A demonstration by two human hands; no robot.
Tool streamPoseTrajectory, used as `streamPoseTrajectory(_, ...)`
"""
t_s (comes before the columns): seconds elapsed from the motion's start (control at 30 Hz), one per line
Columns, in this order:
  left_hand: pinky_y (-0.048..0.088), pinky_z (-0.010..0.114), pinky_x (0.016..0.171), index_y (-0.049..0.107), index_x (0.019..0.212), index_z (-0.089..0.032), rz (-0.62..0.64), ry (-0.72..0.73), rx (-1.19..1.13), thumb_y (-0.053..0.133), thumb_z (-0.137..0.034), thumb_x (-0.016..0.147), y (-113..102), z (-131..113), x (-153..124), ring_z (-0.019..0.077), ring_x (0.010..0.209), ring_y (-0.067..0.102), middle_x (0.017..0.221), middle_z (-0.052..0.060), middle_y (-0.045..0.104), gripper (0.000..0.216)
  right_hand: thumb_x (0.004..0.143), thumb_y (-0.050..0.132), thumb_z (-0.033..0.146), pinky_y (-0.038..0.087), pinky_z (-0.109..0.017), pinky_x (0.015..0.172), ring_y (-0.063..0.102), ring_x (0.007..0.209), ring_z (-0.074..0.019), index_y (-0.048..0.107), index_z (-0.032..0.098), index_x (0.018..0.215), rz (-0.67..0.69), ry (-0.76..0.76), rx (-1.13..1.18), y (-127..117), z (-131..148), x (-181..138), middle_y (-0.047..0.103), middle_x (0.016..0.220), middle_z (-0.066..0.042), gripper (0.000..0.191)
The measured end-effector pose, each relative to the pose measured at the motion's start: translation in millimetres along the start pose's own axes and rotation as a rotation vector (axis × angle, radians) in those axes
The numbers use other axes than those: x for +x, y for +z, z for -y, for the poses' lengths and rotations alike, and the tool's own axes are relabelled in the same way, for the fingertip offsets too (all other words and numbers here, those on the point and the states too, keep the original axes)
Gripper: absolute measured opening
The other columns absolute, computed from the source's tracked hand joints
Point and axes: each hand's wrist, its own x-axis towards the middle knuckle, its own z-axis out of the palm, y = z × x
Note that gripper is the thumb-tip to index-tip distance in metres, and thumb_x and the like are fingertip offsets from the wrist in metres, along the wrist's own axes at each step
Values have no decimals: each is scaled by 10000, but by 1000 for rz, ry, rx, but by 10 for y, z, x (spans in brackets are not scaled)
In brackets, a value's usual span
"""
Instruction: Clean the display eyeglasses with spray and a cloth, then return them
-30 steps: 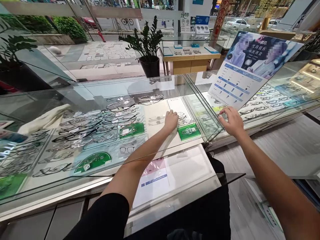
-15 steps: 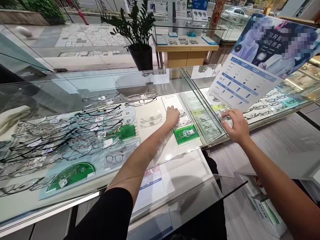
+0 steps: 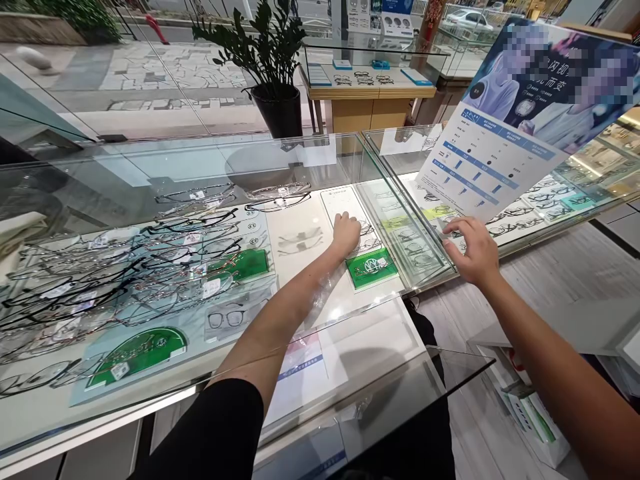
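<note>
The bare left hand (image 3: 347, 235), fingers curled, is inside the clear glass case (image 3: 315, 217), left of thin-framed eyeglasses (image 3: 369, 241); I can't tell if it pinches. The right hand (image 3: 474, 252), thumb and fingers apart, is near the case's right edge.

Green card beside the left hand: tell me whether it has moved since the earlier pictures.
No. Judged against the glass partition, the green card keeps its place just left of it; the camera's view has shifted.
</note>
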Motion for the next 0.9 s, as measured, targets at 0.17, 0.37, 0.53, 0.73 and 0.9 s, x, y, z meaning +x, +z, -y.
streamPoseTrajectory(0.17,372,554,1045,876,1069,-114,8,-5,9,613,-100,983,-7,-31,-16,393,1208,589,1118,249,813,277,1008,607,376,529,-482,853,714,1227,-398,712,289,1090,7,7,-6,-3,-2,-3,789,1289,-128,159)
streamPoseTrajectory(0.37,387,526,1039,872,1054,-112,16,-8,7,587,-41,950,-10,-43,-25,386,1212,597,1131,237,823,311,1004,611,377,522,-473,825,722,1198,-392,720,286,1082,-2,3,2,-1,-5,-2,798,1277,-124,161)
streamPoseTrajectory(0.53,396,541,1091,870,1083,-123,17,-18,3,648,-178,980,-41,3,-30,408,1259,590,1157,234,828,251,1002,612,372,532,-485,845,722,1197,-396,724,291,1079,-6,4,1,-1,-6,-1,801,1276,-121,158)
streamPoseTrajectory(0.73,392,554,1137,857,1101,-88,18,-28,8,648,-365,1039,-131,106,-27,433,1309,576,1200,261,818,353,1002,616,368,535,-484,850,722,1200,-393,728,292,1085,-3,14,10,-3,2,-6,799,1275,-117,159)
streamPoseTrajectory(0.9,391,554,1136,863,1100,-96,23,-10,11,642,-392,1042,-152,121,4,425,1302,573,1194,245,825,374,990,625,355,528,-475,830,730,1187,-387,718,289,1068,-11,13,2,-6,15,-11,802,1271,-113,138)
